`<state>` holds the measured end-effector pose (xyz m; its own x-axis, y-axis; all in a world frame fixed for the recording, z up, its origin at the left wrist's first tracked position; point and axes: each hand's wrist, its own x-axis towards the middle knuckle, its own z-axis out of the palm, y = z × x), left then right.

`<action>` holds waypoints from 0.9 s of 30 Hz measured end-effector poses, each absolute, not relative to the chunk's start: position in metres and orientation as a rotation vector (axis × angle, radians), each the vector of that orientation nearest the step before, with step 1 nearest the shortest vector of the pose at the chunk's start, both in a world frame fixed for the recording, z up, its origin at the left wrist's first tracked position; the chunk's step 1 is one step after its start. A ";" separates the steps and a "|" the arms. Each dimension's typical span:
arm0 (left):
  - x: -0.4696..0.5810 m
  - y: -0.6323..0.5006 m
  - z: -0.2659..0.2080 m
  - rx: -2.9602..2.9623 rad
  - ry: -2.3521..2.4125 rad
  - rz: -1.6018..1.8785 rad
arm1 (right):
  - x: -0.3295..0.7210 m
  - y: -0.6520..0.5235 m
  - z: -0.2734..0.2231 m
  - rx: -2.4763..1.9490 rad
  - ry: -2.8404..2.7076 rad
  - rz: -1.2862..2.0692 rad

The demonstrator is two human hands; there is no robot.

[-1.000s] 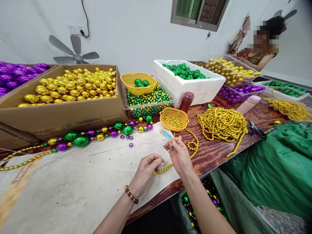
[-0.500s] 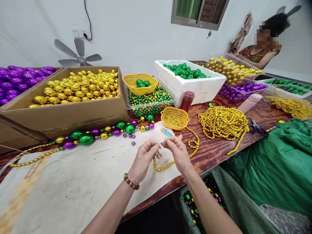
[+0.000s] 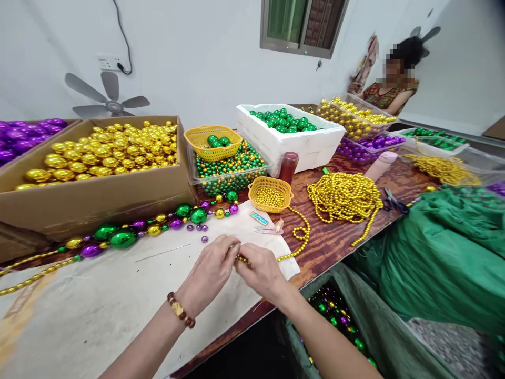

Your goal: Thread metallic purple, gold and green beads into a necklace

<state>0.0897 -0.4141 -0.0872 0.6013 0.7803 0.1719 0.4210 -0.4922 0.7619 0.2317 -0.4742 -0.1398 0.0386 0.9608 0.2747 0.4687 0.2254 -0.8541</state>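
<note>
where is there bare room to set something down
Widest open patch: the white cloth left of the left hand, this side of the thin rod; small specks show. A narrower strip of bare tabletop lies between the curled gold strand and the gold bead pile. Crowded: the back, with the cardboard box, foam box and yellow baskets.

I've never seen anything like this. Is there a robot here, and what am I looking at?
No robot: these are a person's bare hands, filmed by one camera worn on that person's head, looking forward and down. The right hand pinches a string of gold beads; the left hand meets it at the fingertips, though its exact grip is hidden. Below lies a pale sheet on a wooden table. Around them are a small yellow basket, a heap of gold strands and scissors.
</note>
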 end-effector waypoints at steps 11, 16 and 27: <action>0.086 -0.403 -0.081 1.971 0.897 0.140 | 0.256 -0.482 -0.124 -1.477 -1.909 0.407; 0.083 -0.408 -0.079 1.715 0.827 0.094 | 0.267 -0.488 -0.122 -1.410 -2.014 0.467; 0.037 -0.422 -0.030 1.601 0.930 0.142 | 0.307 -0.497 -0.165 -1.575 -2.121 0.465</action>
<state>0.0368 -0.4223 -0.0298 0.6708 0.6270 -0.3962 0.4806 0.0395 0.8761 0.3065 -0.4971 -0.1652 -0.2426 0.9572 0.1578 0.8036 0.2894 -0.5201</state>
